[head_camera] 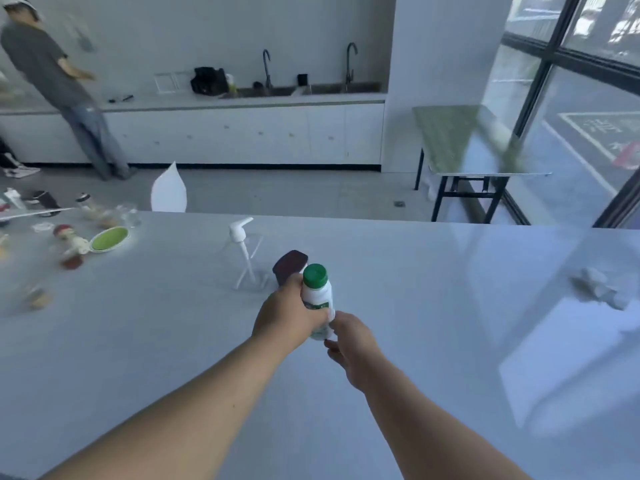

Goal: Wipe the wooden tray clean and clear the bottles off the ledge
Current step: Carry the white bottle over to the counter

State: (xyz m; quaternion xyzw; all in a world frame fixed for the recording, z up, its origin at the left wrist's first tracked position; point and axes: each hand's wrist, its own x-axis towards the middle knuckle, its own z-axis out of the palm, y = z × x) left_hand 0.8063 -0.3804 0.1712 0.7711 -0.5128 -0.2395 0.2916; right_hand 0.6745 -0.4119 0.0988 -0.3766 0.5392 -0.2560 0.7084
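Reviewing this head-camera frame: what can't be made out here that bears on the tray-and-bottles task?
- Wooden tray: none visible in the head view, so its state is unknown.
- White bottle with green cap: label and lower body hidden by the left hand and right hand.
- Dark container: base hidden behind the left hand; its type is unclear.
- Items at the table's left edge: motion-blurred and partly cut off.

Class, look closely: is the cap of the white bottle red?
No, the white bottle, gripped by the left hand, has a green cap.
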